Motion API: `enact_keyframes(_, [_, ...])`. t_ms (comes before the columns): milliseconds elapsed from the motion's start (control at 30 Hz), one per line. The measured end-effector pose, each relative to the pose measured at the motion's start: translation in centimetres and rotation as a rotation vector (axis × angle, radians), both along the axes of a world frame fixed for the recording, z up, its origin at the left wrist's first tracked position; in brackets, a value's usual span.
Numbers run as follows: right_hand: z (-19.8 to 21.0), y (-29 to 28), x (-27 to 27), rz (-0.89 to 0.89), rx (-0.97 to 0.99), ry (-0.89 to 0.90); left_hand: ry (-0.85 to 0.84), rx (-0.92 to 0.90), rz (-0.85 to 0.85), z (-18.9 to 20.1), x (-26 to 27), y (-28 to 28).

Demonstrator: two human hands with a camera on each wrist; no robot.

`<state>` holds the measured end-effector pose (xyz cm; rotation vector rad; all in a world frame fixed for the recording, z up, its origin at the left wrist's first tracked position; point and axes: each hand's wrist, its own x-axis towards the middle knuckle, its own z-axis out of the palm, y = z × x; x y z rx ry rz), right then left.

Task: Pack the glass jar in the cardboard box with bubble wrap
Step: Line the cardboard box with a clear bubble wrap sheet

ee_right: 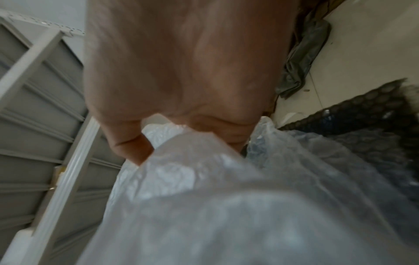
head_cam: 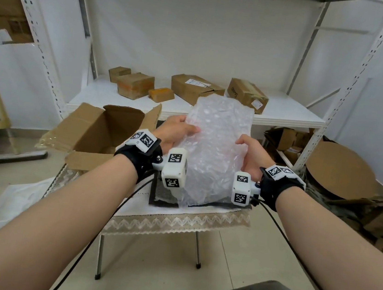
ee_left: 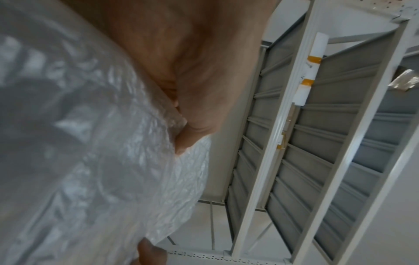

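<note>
A large crumpled sheet of clear bubble wrap (head_cam: 216,148) is held upright above the small table. My left hand (head_cam: 177,131) grips its left edge, thumb across the front. My right hand (head_cam: 248,152) pinches its right edge. In the left wrist view the bubble wrap (ee_left: 113,170) fills the left side under my thumb. In the right wrist view the bubble wrap (ee_right: 215,197) covers the lower half below my fingers. The open cardboard box (head_cam: 100,133) sits on the table's left with its flaps up. No glass jar shows in any view.
The small table (head_cam: 176,220) has a lace-edged cloth and a dark mat. Behind it a white shelf (head_cam: 286,113) carries several closed cardboard boxes. More cardboard and a round board (head_cam: 341,173) lie on the floor at the right.
</note>
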<state>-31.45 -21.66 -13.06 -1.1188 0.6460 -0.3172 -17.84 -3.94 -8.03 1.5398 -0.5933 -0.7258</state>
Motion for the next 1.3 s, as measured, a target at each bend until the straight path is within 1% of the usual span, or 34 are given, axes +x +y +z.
enact_keyframes(100, [2.4, 0.9, 0.4, -0.021, -0.060, -0.048, -0.087, 0.008, 0.011, 2.1, 1.0, 0.6])
enact_keyframes(200, [4.2, 1.6, 1.9, 0.003, -0.135, -0.135, -0.128, 0.018, 0.008, 4.1, 2.2, 2.2])
enact_keyframes(233, [4.7, 2.0, 2.5, 0.012, -0.160, -0.137, -0.128, 0.019, 0.011, 4.6, 2.8, 2.8])
enact_keyframes(300, [5.6, 3.0, 3.8, 0.063, -0.193, -0.148, -0.128, 0.041, 0.014, 5.4, 3.9, 4.5])
enact_keyframes(400, [6.5, 4.6, 6.0, 0.163, -0.206, -0.177, -0.176, 0.139, 0.047, 6.1, 6.0, 7.1])
enact_keyframes(500, [6.9, 6.7, 7.9, 0.241, -0.235, -0.170, -0.177, 0.174, 0.074, 6.2, 8.2, 9.8])
enact_keyframes(600, [7.1, 9.0, 10.5, 0.237, -0.240, -0.132, -0.182, 0.198, 0.105, 6.0, 10.8, 12.4])
enact_keyframes(733, [7.2, 11.2, 14.2, 0.215, -0.390, -0.051, -0.208, 0.249, 0.145, 5.7, 13.5, 14.8])
enact_keyframes(833, [7.2, 12.6, 15.3, 0.256, -0.283, -0.073, -0.228, 0.274, 0.174, 5.0, 15.4, 16.0])
enact_keyframes(933, [6.5, 12.7, 16.6, 0.309, -0.227, -0.132, -0.242, 0.286, 0.183, 4.0, 17.0, 17.1])
enact_keyframes(1000, [6.3, 12.7, 16.9, 0.330, -0.202, -0.140, -0.180, 0.240, 0.162, 3.3, 17.7, 17.6])
enact_keyframes(1100, [5.6, 12.7, 17.0, 0.373, -0.159, -0.145, -0.069, 0.131, 0.061, 1.5, 19.2, 17.9])
enact_keyframes(1167, [5.2, 12.8, 17.0, 0.402, -0.129, -0.161, -0.033, 0.097, 0.076, 0.9, 18.7, 18.0])
enact_keyframes(1233, [4.7, 12.9, 17.0, 0.404, -0.117, -0.174, 0.033, 0.069, 0.126, 0.7, 17.7, 17.8])
enact_keyframes(1300, [4.5, 12.9, 17.0, 0.403, -0.131, -0.167, -0.006, 0.113, 0.146, 0.4, 17.4, 17.5])
